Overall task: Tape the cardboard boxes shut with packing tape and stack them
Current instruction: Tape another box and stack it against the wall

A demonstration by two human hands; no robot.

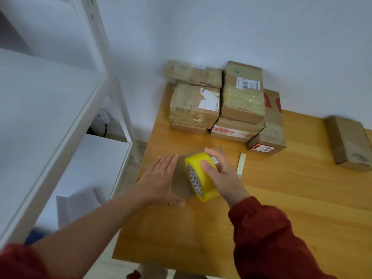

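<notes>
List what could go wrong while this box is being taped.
The box sits close to the left edge of the table, and the left hand only rests flat on it, so pulling the tape roll in the right hand could slide it off.
The stack behind looks uneven; another box might tip it.

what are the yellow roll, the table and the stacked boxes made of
The yellow roll: likely glossy plastic packing tape, translucent yellow with a sheen, on a printed core. The table: wood or wood veneer, smooth honey-coloured top with visible grain; which cannot be told. The stacked boxes: matte brown cardboard, partly wrapped in shiny clear tape, with paper labels.
</notes>
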